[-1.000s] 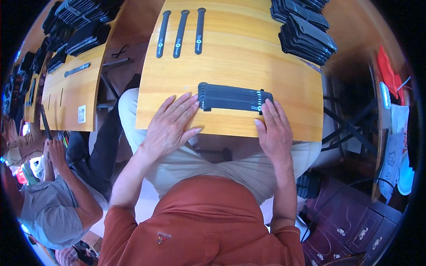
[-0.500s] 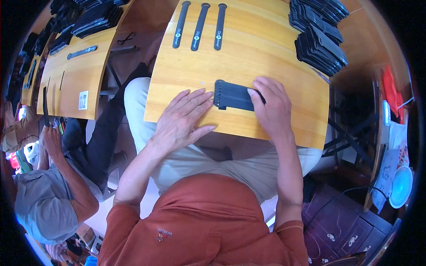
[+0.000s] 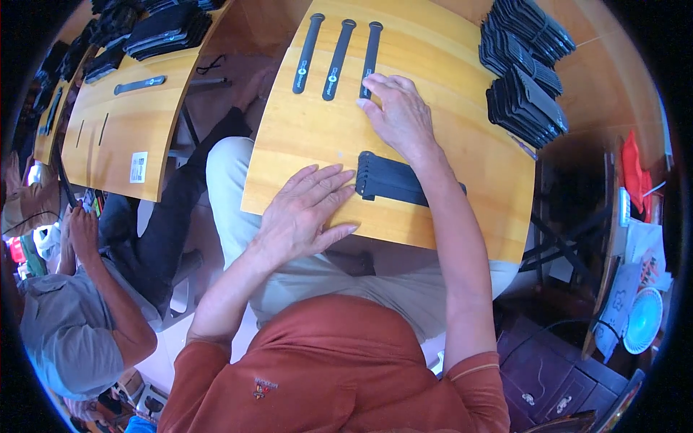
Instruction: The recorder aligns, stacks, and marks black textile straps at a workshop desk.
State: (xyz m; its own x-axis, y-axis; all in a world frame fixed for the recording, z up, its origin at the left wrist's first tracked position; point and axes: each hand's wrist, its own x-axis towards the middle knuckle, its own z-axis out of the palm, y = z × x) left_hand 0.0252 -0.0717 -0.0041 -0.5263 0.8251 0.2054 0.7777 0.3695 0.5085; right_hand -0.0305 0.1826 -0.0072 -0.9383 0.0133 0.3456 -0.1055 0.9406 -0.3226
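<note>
The rightmost single black strap (image 3: 372, 54) lies on the counter (image 3: 447, 101), its near end at the right hand (image 3: 402, 115), whose grip cannot be determined; the left hand (image 3: 299, 215) lies spread beside the strap stack (image 3: 395, 179); the right forearm (image 3: 462, 245), crossing above, could brush and skew its layers.

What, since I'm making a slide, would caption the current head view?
Right hand at the rightmost of three dark straps, left hand beside a row of overlapping straps on a wooden table.

Bright middle — black, fisheye-curved corners
</note>
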